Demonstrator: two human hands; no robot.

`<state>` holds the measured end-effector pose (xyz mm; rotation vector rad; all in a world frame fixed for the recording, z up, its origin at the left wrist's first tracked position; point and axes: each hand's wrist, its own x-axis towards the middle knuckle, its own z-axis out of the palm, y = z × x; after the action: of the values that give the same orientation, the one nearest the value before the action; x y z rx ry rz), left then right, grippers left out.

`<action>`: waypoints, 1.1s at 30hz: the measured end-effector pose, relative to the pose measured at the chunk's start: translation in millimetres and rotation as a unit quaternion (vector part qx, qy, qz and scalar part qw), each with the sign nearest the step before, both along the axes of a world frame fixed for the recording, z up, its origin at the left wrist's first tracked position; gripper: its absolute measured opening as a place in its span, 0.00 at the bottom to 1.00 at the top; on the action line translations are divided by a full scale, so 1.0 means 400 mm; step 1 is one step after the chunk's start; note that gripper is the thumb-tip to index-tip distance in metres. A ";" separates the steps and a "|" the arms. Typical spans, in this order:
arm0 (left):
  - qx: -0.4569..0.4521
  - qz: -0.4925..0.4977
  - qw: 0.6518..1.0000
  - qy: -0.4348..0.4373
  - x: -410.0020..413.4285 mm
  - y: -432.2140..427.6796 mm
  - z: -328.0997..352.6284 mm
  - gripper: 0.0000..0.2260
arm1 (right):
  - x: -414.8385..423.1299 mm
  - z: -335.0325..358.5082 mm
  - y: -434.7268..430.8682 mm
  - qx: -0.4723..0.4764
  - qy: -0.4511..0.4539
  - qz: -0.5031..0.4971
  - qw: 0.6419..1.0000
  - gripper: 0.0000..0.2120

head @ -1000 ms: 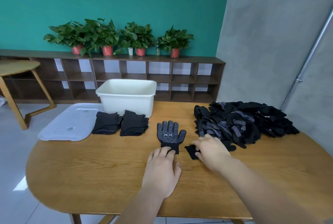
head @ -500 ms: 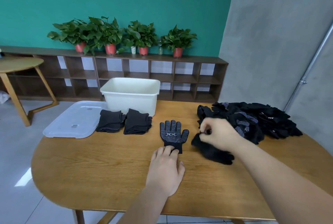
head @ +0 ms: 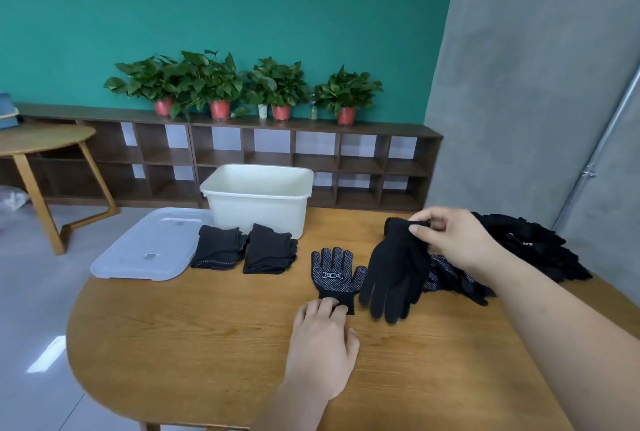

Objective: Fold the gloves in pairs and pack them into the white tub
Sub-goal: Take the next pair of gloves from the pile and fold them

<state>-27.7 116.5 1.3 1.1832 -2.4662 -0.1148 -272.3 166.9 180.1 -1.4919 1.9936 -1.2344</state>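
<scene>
1. Two hands work over the table [head: 207, 344]. The left hand [head: 320, 344] lies flat with its fingers straight. Its fingertips press the cuff of a dotted glove [head: 334, 274] spread palm-up near the table's middle. That grip is open and closes round nothing.
2. The right hand [head: 453, 240] has its grip closed in a pinch, thumb and forefinger on the cuff of a hanging glove [head: 394, 274]. This glove dangles fingers-down just right of the dotted glove, with its tips at or near the table top.
3. A loose pile [head: 533, 250] of black gloves lies behind and right of the right hand. Two folded pairs [head: 218, 250] sit side by side in front of the white tub [head: 258, 208] at the far edge. The tub's floor is hidden from here. A clear lid [head: 145, 247] lies to its left.
4. These look like knitted gloves, light and limp, so they will droop from any single hold. The rubbery dots probably cling to cloth and wood, so sliding one glove over another could rumple it.
5. The cuff is likely the best hold, being the firmest band. Lower the hanging glove onto the dotted one cuff to cuff, then fold across the middle with flat fingers.
</scene>
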 end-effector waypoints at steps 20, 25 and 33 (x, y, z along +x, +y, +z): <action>-0.160 0.016 0.986 0.031 0.001 0.024 0.001 0.16 | 0.051 -0.008 -0.117 -0.051 0.132 -0.074 0.987 0.05; -0.166 0.018 0.986 0.026 -0.005 0.014 -0.006 0.16 | 0.084 0.053 -0.147 -0.193 0.135 -0.103 0.966 0.05; -0.164 0.018 0.986 0.031 -0.007 0.015 -0.002 0.14 | 0.113 -0.259 -0.151 0.117 0.340 0.054 0.932 0.17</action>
<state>-30.4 122.5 0.6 1.0620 -2.2960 0.2526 -227.0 106.4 76.6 -2.0483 2.3082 -0.4223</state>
